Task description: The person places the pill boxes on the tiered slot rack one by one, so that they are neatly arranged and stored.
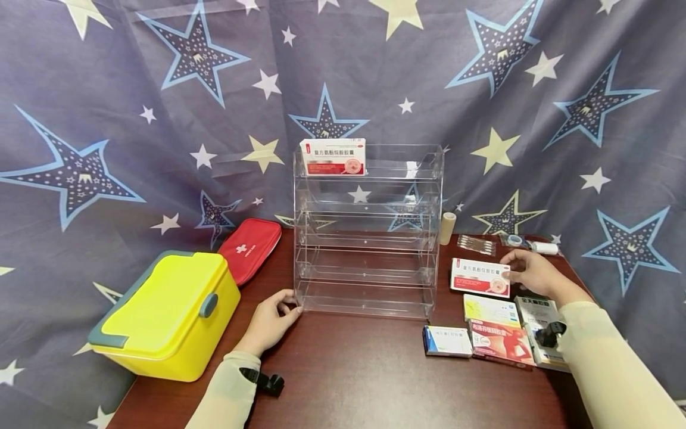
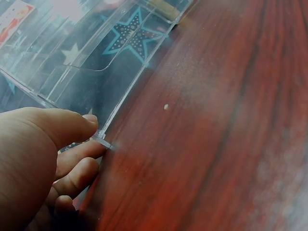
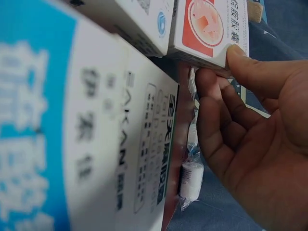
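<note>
Across the table (image 1: pixel 343 375) from the clear rack (image 1: pixel 366 308), on its right, the person's right hand (image 1: pixel 536 277) pinches a red-and-white carton (image 1: pixel 479 277) by its right end, thumb on the printed face; whether it is off the table I can't tell. With the hold all at one end, I'd worry that the free end could droop or twist if the thumb slackens, and knock the yellow-and-white box (image 1: pixel 489 308) just in front. The left hand (image 1: pixel 270 319) grips the rack's lower left front corner between thumb and fingers. A careless tug there could skid the rack and unsettle the lookalike (image 1: pixel 334 158) standing on its top tier.
</note>
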{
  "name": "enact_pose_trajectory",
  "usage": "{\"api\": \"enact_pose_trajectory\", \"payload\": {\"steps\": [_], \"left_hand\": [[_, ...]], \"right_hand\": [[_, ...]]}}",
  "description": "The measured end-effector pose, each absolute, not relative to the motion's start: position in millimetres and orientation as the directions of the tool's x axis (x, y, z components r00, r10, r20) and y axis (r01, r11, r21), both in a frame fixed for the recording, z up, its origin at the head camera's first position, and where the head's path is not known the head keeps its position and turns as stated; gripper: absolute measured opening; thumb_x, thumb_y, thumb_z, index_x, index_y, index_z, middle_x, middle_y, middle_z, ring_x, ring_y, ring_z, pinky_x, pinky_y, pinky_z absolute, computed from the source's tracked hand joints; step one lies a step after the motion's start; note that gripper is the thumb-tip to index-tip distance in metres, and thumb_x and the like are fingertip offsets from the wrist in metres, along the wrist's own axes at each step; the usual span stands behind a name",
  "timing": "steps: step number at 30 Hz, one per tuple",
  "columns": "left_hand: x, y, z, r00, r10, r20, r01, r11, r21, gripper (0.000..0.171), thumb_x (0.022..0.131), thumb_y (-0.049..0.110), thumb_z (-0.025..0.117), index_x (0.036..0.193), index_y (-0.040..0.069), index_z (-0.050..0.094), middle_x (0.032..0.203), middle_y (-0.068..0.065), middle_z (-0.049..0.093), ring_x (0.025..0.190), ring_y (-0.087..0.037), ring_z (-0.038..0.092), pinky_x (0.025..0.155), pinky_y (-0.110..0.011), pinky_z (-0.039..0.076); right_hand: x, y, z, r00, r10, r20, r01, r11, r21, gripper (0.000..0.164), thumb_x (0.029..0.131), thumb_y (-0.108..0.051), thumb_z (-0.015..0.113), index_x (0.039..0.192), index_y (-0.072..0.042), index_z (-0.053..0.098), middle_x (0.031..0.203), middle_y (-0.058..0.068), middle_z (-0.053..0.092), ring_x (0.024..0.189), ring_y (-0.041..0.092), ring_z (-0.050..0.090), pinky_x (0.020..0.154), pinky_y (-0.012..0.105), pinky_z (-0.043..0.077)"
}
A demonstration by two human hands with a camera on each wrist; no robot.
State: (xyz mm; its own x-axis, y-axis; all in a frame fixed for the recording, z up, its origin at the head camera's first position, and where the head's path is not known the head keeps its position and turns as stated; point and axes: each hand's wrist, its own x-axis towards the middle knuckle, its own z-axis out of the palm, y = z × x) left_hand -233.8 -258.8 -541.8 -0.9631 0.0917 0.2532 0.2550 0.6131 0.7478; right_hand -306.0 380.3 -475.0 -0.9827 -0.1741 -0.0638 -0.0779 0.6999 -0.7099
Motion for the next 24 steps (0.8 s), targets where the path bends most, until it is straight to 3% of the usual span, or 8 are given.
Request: {"api": "enact_pose_trajectory", "payload": {"steps": [5,11,13,19,21,24], "left_hand": [[-234,-259,-542,-0.963,0.090,0.255,0.256,0.610,0.750,0.028,0.092,0.016,0.082,0.119,0.014,0.071,0.102,0.001,0.071,0.078,-0.013,0.062,0.074,-0.030,0.051],[-234,-259,-542,-0.965,0.088,0.249,0.249,0.613,0.750,0.028,0.093,0.017,0.082,0.118,0.014,0.071,0.102,0.001,0.071,0.078,-0.014,0.062,0.074,-0.030,0.051],[-234,-259,-542,-0.966,0.087,0.245,0.245,0.616,0.749,0.027,0.093,0.017,0.082,0.118,0.015,0.071,0.102,0.002,0.071,0.078,-0.013,0.062,0.074,-0.030,0.051],[-234,-259,-543,-0.965,0.089,0.247,0.248,0.614,0.749,0.028,0.093,0.017,0.082,0.118,0.015,0.071,0.102,0.002,0.071,0.079,-0.013,0.062,0.075,-0.030,0.051],[-234,-259,-543,-0.965,0.089,0.247,0.248,0.613,0.750,0.028,0.092,0.017,0.082,0.118,0.015,0.071,0.102,0.002,0.071,0.078,-0.013,0.062,0.075,-0.030,0.051],[-235,-259,-542,-0.966,0.088,0.245,0.246,0.612,0.751,0.028,0.092,0.017,0.082,0.118,0.015,0.070,0.102,0.001,0.071,0.078,-0.013,0.062,0.075,-0.029,0.051]], "right_hand": [[-302,380,-471,-0.990,-0.138,-0.014,-0.089,0.709,-0.699,0.027,0.101,-0.010,0.070,0.124,0.002,0.060,0.104,0.019,0.068,0.083,0.025,0.069,0.066,0.041,0.057],[-298,376,-450,-0.979,-0.068,0.192,-0.187,0.675,-0.714,0.026,0.099,-0.008,0.072,0.121,0.003,0.062,0.104,0.023,0.070,0.076,0.017,0.067,0.060,0.035,0.058],[-297,374,-435,-0.961,-0.039,0.273,-0.234,0.635,-0.736,0.026,0.099,-0.006,0.072,0.120,0.005,0.062,0.100,0.017,0.072,0.073,0.012,0.068,0.058,0.032,0.057],[-293,362,-376,-0.888,0.108,0.447,-0.337,0.509,-0.792,0.027,0.096,-0.001,0.073,0.120,0.009,0.063,0.087,-0.016,0.071,0.071,-0.004,0.067,0.058,0.019,0.055],[-290,355,-355,-0.856,0.155,0.494,-0.375,0.472,-0.798,0.027,0.095,0.002,0.074,0.120,0.008,0.065,0.088,-0.018,0.071,0.070,-0.004,0.068,0.059,0.017,0.055],[-289,344,-323,-0.797,0.190,0.573,-0.481,0.374,-0.793,0.026,0.092,0.007,0.074,0.118,0.008,0.068,0.090,-0.012,0.074,0.069,0.000,0.069,0.061,0.017,0.055]]}}
